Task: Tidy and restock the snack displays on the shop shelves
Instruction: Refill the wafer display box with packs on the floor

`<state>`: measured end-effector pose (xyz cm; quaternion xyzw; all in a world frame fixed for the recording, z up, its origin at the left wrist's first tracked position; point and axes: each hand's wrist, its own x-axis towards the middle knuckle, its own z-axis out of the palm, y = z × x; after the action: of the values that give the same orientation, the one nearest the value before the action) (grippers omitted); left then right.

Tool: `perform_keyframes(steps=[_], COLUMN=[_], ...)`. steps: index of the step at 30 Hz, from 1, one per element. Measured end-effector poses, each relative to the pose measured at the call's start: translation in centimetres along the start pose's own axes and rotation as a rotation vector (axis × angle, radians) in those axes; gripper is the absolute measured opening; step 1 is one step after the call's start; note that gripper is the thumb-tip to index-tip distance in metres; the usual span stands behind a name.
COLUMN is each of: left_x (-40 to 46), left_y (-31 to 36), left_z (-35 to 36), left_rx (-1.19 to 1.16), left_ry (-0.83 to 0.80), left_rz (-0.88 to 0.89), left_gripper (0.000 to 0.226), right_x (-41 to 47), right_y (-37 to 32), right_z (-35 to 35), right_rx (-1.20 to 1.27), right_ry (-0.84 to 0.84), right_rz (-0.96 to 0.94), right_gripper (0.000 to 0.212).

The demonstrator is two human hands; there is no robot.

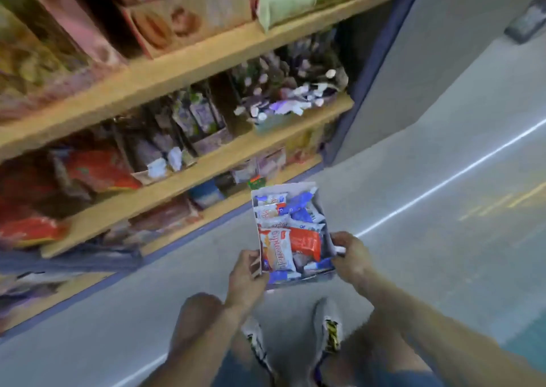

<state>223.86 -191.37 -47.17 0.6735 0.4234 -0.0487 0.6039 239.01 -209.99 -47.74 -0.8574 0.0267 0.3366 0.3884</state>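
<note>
The left hand (pixel 246 274) and right hand (pixel 351 256) each gripped a side of the snack box (pixel 291 233), held beside the shelves (pixel 177 70).

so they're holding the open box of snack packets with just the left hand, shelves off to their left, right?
Not quite: both hands hold it. In the head view the left hand and the right hand each grip a side of the open box of snack packets. The shelves are indeed to the left.
</note>
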Motion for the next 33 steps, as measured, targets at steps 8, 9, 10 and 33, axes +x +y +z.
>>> perform_keyframes(steps=[8, 9, 10, 33], left_x=[19.5, 21.3, 23.1, 34.4], left_y=[-18.4, -20.2, -22.0, -18.5], left_z=[9.0, 9.8, 10.6, 10.4], left_rx=[0.000, 0.008, 0.021, 1.074], left_ry=[0.015, 0.016, 0.019, -0.171], left_rz=[0.050, 0.066, 0.083, 0.662], left_gripper=[0.039, 0.039, 0.039, 0.047], right_x=[22.9, 25.1, 26.9, 37.0], right_y=[12.6, 14.0, 15.2, 12.3], right_z=[9.0, 9.8, 10.7, 14.4], right_rx=[-0.109, -0.111, -0.130, -1.270], right_ry=[-0.075, -0.082, -0.071, -0.183], right_rz=[0.136, 0.145, 0.142, -0.889], right_gripper=[0.019, 0.020, 0.018, 0.056])
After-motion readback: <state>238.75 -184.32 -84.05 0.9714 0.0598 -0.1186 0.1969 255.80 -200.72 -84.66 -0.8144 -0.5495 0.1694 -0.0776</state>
